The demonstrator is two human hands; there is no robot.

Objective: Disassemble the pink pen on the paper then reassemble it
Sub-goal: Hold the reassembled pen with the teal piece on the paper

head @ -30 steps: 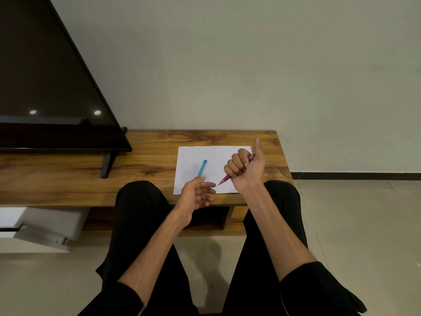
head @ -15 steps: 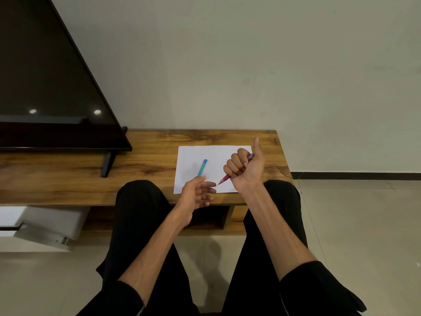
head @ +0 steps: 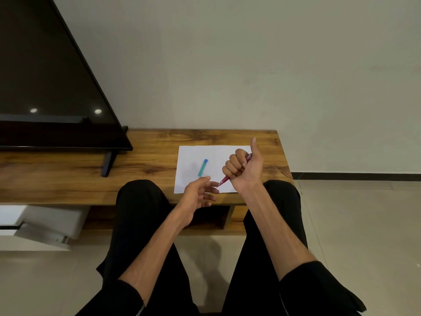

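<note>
The slim pink plastic pen [head: 228,176] is held in the right hand [head: 245,169], whose four fingers are curled tight around the barrel while the thumb sticks straight up. The pen slants down and to the left, its pointed tip poking out below the fist and its other end just showing above the knuckles. That tip sits right at the fingertips of the left hand [head: 197,194], which is held palm-up with its fingers loosely spread and grips nothing; whether the tip touches them cannot be told. Both hands hover over the near edge of a white rectangular sheet of paper [head: 193,156]. On the paper, left of the fist, lies a small blue-green plastic pen cap [head: 203,167], apart from both hands. The paper rests on the right part of a long brown wooden bench [head: 141,160], with a black flat-screen television [head: 45,87] standing at its left end
</note>
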